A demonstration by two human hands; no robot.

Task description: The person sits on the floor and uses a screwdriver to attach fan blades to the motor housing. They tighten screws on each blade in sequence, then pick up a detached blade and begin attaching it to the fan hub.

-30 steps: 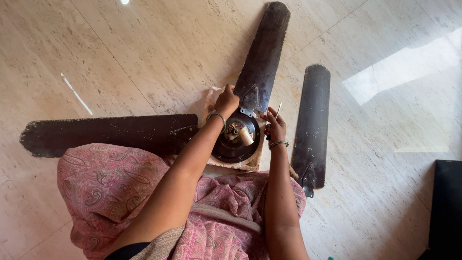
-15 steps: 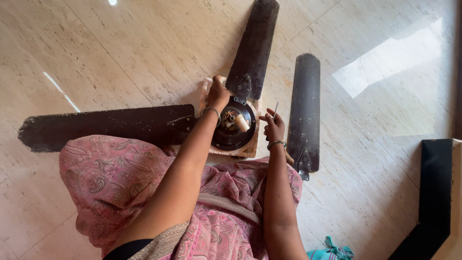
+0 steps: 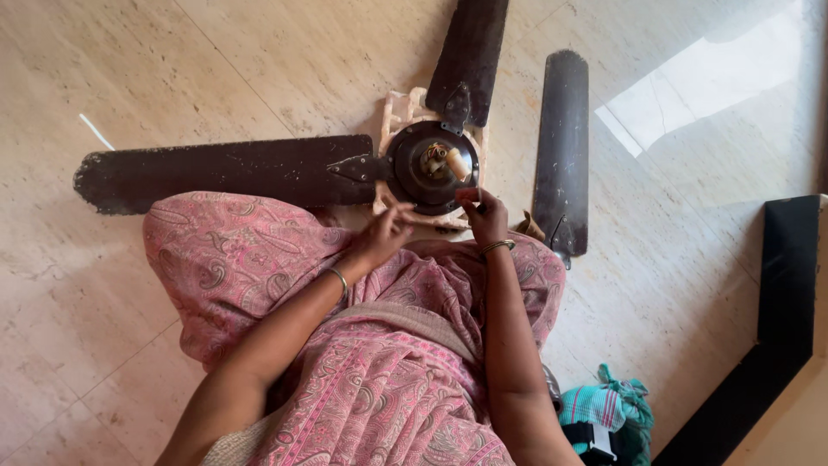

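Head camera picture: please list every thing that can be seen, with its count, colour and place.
Fan motor hub: one, dark brown, on the floor in front of the knees.
Attached fan blades: two, dark brown, one running left from the hub, one running to the top edge.
Loose fan blade: one, dark brown, lying on the floor right of the hub.
Cloth: one, pale cream, under the hub.
Floor: beige polished stone tiles.
Dark border strip: one, black, right edge.
Cloth bundle: one, teal and green, bottom right.
Pink patterned garment: one, over the lap.
Left hand: near the hub's lower rim, bangle on wrist.
Right hand: at the hub's lower right rim, bangle on wrist; what it holds is unclear.
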